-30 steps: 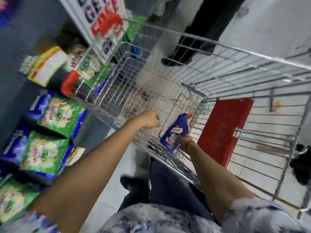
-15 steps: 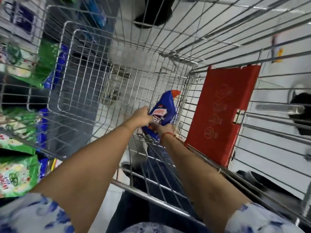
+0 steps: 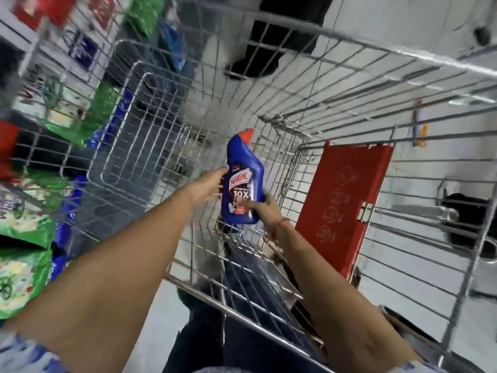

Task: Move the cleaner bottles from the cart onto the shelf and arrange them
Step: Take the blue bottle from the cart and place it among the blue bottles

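While both hands reach down into the wire shopping cart (image 3: 357, 53), the blue Harpic toilet-cleaner bottle (image 3: 243, 181) sits pinched between them, red cap up and label facing the camera, lifted clear of the basket floor. The left hand (image 3: 208, 188) presses its fingers along the bottle's left edge and the right hand (image 3: 262, 204) cups the lower right corner, so neither wraps fully around it. That shallow two-sided pinch on smooth plastic could let the bottle slip, or knock the cart's wires or the red child-seat flap (image 3: 347, 200) during the swing toward the shelf (image 3: 40, 146) at left.
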Motion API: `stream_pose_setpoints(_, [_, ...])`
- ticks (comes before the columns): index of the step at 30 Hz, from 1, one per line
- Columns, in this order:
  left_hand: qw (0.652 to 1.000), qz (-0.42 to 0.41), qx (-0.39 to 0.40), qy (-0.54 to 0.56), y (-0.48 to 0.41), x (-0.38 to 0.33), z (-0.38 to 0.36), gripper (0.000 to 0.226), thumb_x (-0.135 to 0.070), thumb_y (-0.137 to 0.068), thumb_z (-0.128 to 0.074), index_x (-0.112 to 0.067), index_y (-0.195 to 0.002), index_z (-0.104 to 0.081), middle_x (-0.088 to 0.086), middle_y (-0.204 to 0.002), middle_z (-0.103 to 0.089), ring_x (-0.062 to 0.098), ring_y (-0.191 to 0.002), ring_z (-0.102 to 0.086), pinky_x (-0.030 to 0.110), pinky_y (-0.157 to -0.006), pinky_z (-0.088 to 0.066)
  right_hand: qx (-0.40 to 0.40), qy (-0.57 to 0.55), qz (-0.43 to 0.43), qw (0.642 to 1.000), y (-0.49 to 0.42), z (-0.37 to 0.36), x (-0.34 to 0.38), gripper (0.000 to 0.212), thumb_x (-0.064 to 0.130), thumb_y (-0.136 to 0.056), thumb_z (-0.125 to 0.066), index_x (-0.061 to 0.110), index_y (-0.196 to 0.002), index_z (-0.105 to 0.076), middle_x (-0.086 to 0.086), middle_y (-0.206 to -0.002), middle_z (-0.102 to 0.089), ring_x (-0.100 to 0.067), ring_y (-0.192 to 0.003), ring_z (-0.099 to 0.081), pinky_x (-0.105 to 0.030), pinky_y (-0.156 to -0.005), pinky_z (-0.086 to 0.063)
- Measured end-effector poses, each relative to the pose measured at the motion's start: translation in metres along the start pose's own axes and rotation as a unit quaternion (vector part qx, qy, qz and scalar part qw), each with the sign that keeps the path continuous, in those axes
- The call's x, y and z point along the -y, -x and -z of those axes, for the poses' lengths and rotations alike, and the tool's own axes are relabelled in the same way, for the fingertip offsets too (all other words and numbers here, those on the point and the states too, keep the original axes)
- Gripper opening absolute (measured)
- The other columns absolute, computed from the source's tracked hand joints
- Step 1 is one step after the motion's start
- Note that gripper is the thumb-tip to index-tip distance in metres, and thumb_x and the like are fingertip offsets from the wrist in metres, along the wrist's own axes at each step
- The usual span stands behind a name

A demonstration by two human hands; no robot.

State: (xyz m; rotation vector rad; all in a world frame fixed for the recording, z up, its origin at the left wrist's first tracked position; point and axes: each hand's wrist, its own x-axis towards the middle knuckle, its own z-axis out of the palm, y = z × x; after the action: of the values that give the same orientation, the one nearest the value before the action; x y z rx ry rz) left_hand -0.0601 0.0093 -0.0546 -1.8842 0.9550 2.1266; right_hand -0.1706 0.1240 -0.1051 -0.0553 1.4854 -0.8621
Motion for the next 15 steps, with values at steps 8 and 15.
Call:
stream_pose_setpoints(8, [0.956, -0.226, -0.036, 0.183, 0.088, -0.04, 0.061, 0.025, -0.043, -0.087, -0.054, -0.021, -0.085, -0.066, -0.007, -0.072, -0.076, 0.01, -0.067, -0.069, 0.023, -0.067, -0.056, 0.134, 0.124, 0.143, 0.973, 0.074, -0.059, 0.083, 0.043, 0.006, -0.059, -0.081, 0.019, -0.096, -0.065, -0.001, -0.09, -0.073, -0.017, -0.081, -0.069, -0.027, -0.071, -0.058])
stream_pose_setpoints(15, [0.884, -0.381, -0.123, 0.24, 0.201, -0.03, 0.122, 0.032, -0.05, -0.072, -0.066, -0.019, -0.078, -0.072, -0.006, -0.074, -0.077, 0.008, -0.069, -0.072, 0.019, -0.06, -0.056, 0.245, 0.193, 0.243, 0.918, 0.146, -0.135, 0.132, 0.039, -0.007, -0.064, -0.076, 0.024, -0.088, -0.067, 0.007, -0.08, -0.074, -0.007, -0.072, -0.068, -0.021, -0.068, -0.058])
